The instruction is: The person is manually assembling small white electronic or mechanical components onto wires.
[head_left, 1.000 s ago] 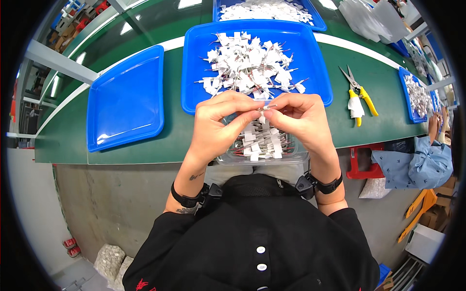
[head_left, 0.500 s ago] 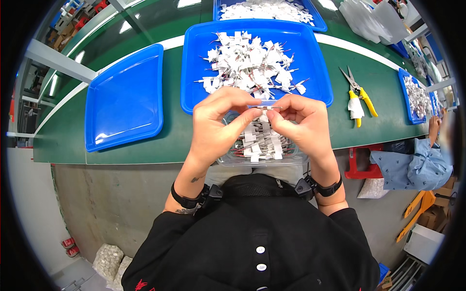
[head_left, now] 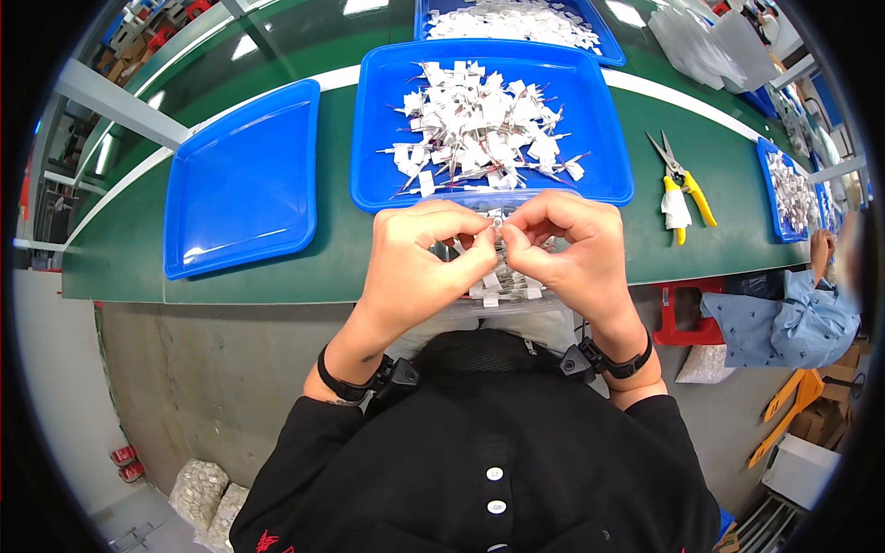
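A small white and silvery piece (head_left: 498, 222) sits between the left hand (head_left: 410, 253) and right hand (head_left: 576, 247), thumb and fingertips of each apparently pinching it; a light, steady grip should suit it. Beneath, showing toward six o'clock, a clear plastic box (head_left: 489, 197) holds thin white-tagged parts (head_left: 490, 288); at twelve, a rectangular blue plastic tray (head_left: 595, 120) carries a loose white-tagged pile (head_left: 479, 124).

Left hand (head_left: 411, 258), right hand (head_left: 581, 247) now farther from blue tray (head_left: 597, 129)

Surface (head_left: 737, 247): was green
Left tray (head_left: 241, 180): was blue, lay flat
Middle tray (head_left: 592, 138): was blue too
Cutters (head_left: 678, 170): lay open
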`<act>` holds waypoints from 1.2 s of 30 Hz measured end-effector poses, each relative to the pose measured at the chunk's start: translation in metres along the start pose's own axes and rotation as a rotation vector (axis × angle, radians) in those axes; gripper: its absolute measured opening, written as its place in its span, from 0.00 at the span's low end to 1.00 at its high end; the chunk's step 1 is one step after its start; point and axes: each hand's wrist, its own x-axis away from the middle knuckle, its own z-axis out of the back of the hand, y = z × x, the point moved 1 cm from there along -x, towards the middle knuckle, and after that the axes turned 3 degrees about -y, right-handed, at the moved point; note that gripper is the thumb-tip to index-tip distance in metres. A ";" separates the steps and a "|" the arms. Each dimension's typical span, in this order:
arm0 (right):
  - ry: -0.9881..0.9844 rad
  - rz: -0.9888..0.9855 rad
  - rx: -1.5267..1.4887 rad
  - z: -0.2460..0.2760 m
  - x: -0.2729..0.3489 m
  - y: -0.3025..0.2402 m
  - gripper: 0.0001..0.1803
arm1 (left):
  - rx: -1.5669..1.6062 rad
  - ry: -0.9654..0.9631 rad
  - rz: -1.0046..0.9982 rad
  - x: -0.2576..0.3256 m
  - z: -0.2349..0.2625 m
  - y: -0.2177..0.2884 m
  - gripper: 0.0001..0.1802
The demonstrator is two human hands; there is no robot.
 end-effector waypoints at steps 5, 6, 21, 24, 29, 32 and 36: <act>-0.143 -0.218 -0.194 0.010 0.003 0.005 0.05 | 0.014 -0.085 0.053 0.000 0.003 0.005 0.04; -0.142 -0.217 -0.193 0.012 0.004 0.004 0.05 | 0.007 -0.121 0.039 0.000 0.004 0.007 0.04; -0.109 -0.100 -0.247 0.004 0.015 -0.001 0.06 | -0.146 -0.121 -0.184 0.004 -0.002 0.013 0.04; -0.078 0.100 -0.016 0.007 0.015 0.006 0.05 | -0.128 -0.083 -0.189 0.005 -0.001 0.012 0.03; -0.226 0.124 -0.001 0.019 0.013 0.009 0.07 | -0.063 -0.234 -0.204 0.000 0.009 0.015 0.02; -0.181 0.099 0.034 0.014 0.012 0.010 0.08 | 0.123 -0.201 -0.003 -0.002 0.009 0.001 0.03; -0.263 0.052 0.268 0.010 0.011 0.007 0.09 | 0.360 0.014 0.324 -0.009 0.018 0.002 0.13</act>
